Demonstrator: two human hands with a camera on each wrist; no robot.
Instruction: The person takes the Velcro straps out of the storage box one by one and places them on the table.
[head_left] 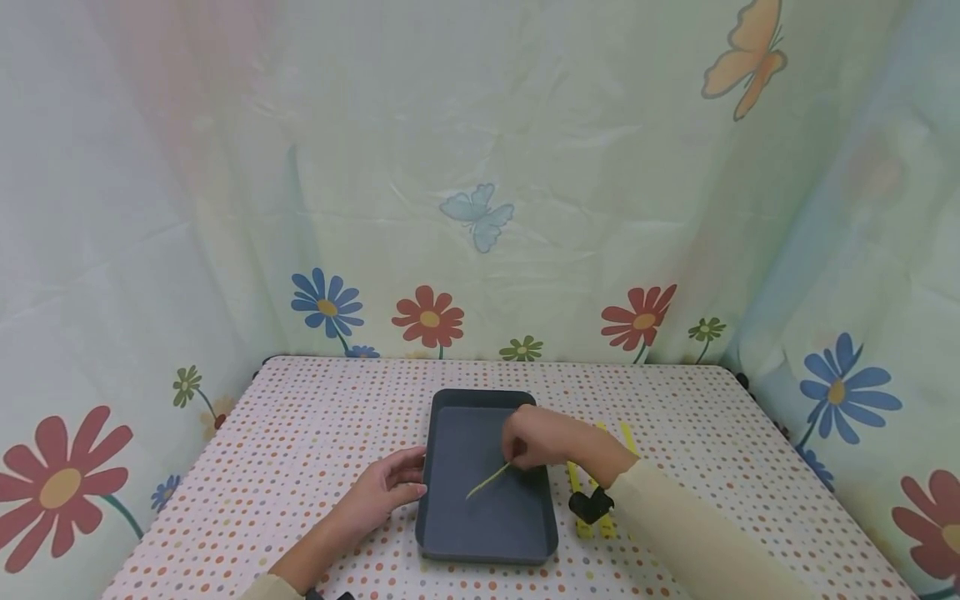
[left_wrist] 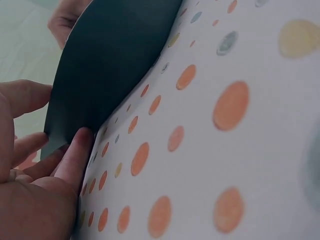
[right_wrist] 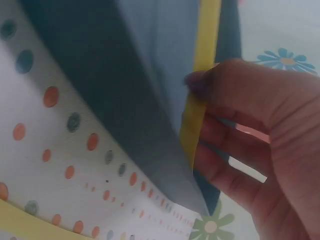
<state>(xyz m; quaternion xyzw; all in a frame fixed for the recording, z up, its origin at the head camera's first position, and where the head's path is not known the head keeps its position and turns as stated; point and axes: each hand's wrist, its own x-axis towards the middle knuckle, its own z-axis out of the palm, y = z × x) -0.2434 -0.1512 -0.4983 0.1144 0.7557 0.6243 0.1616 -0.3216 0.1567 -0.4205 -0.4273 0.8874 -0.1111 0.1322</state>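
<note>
A dark grey rectangular tray [head_left: 487, 525] lies on the dotted tabletop, its long sides running away from me. My right hand [head_left: 547, 437] is over the tray's right half and pinches a thin yellow strip [head_left: 487, 482] between thumb and fingers. The strip slants down and left over the tray floor; in the right wrist view the yellow strip [right_wrist: 205, 45] looks flat and passes close by the tray wall [right_wrist: 110, 100]. At the tray's left side, my left hand [head_left: 386, 492] has its fingertips against the outer wall [left_wrist: 110, 60], fingers slightly bent.
More yellow strips [head_left: 585, 527] lie on the table right of the tray, partly covered by my right forearm. White cloth with coloured dots covers the table [head_left: 322, 433]. A curtain printed with flowers and butterflies [head_left: 480, 217] hangs behind and on both sides.
</note>
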